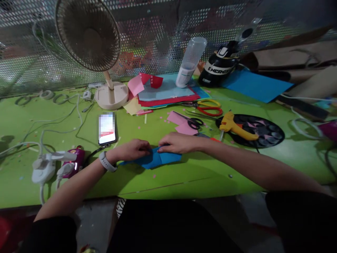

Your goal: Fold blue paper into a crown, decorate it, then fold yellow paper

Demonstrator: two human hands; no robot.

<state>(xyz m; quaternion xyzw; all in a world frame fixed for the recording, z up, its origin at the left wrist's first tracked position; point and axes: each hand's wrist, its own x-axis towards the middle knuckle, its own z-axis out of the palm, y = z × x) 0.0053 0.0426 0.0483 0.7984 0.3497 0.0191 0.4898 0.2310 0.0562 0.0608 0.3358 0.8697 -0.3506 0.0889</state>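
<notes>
A folded sheet of blue paper [158, 160] lies on the green table in front of me, creased across its middle. My left hand [135, 150], with a pale watch band at the wrist, has its fingers curled closed on the paper's upper left part. Fingers of my right hand [175, 143] are pressed together on its upper edge, close beside the left. Just beyond my right hand are pink paper pieces [186, 129] and black-handled scissors [195, 123]. A phone [107, 128] lies past my left wrist.
A fan [112, 96] stands at the back left. Coloured sheets [163, 92], a clear bottle [186, 70] and a black bottle [217, 70] are at the back. To the right, a yellow glue gun [237, 128] rests on a black palette [268, 135]. Plugs and a purple power bank [76, 160] sit left.
</notes>
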